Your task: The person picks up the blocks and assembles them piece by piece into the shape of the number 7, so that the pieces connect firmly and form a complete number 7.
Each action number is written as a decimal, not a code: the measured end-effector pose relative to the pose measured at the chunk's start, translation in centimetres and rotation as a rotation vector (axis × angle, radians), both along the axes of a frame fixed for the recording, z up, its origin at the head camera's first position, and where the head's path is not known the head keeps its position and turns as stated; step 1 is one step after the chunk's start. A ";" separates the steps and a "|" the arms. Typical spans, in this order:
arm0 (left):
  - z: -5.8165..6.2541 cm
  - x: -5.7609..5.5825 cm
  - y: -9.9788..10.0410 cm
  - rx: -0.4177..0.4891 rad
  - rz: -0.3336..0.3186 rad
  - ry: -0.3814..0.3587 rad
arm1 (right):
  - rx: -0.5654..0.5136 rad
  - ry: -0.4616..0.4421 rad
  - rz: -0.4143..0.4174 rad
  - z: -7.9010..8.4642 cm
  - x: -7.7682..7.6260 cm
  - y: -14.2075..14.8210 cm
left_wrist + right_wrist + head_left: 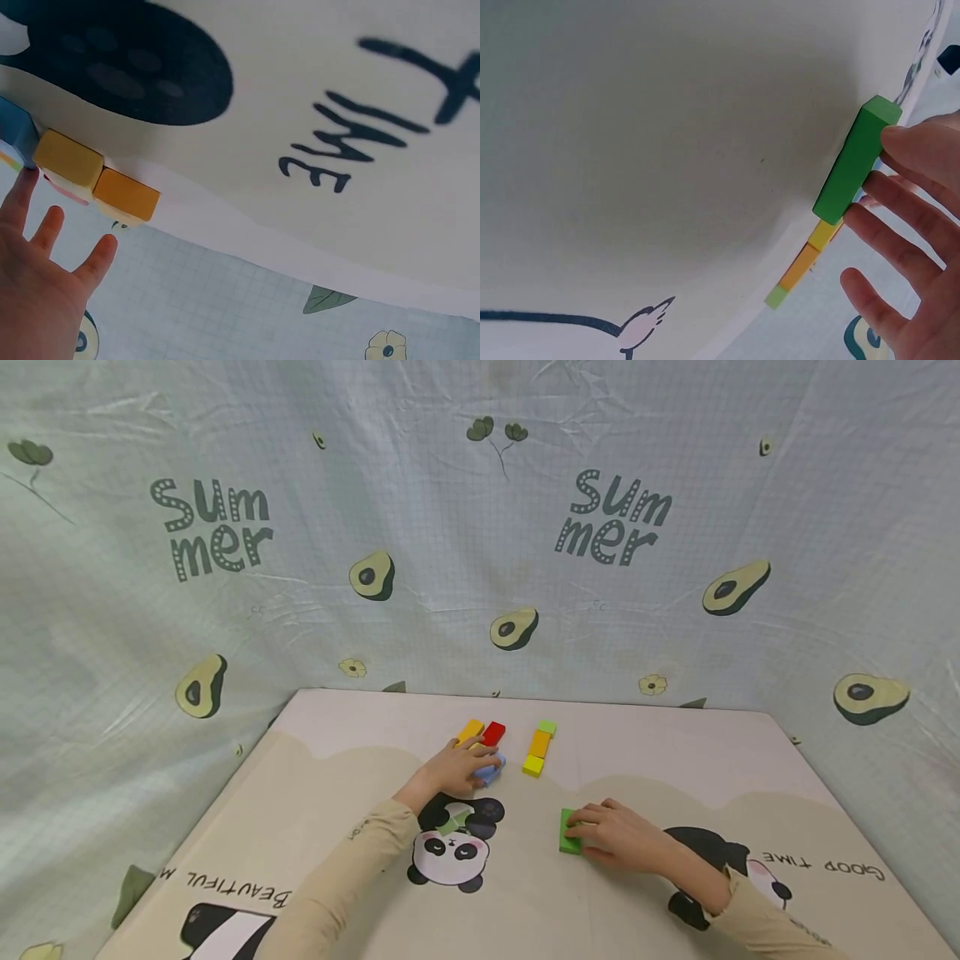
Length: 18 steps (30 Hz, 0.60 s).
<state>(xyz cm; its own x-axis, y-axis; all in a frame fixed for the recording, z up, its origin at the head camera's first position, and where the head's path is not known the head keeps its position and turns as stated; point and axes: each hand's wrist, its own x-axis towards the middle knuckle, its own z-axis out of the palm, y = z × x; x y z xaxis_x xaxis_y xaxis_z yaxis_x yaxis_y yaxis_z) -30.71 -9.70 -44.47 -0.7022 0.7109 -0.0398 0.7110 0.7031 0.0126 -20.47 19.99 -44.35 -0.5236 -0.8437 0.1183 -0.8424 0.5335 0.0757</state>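
In the head view, my left hand (459,767) reaches over a light blue block (491,770), its fingers spread. From the left wrist, one fingertip of that hand (45,289) meets the edge of the blue block (15,131), while other fingers extend apart. My right hand (626,837) is at a green block (569,833) on the table. Seen from the right wrist, the thumb and fairly straight fingers touch one long side of the green block (859,161). Past the left fingers lie a red block (493,733) and an orange-yellow block (470,730).
Between and beyond the hands, a yellow block (533,766), an orange block (539,744) and a light green block (548,727) lie end to end. The table (652,752) has a panda-print cover. A printed curtain (450,610) hangs behind its far edge.
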 end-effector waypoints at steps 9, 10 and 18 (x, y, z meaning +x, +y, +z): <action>0.3 -0.1 -0.2 -0.011 -0.034 0.011 | -0.020 0.021 0.009 -0.2 -0.1 0.1; 0.3 -0.1 -0.2 -0.007 -0.040 0.017 | -0.024 0.023 0.010 -0.2 -0.1 0.1; 0.2 -0.1 -0.1 0.018 -0.087 0.079 | -0.017 0.009 0.010 -0.1 -0.1 0.1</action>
<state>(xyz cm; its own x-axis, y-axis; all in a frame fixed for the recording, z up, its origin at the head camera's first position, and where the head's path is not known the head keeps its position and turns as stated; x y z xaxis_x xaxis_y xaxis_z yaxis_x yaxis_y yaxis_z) -30.81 -9.83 -44.22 -0.6382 0.7694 0.0268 0.7686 0.6388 -0.0341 -20.54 20.12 -44.47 -0.5138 -0.8469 0.1371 -0.8472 0.5260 0.0744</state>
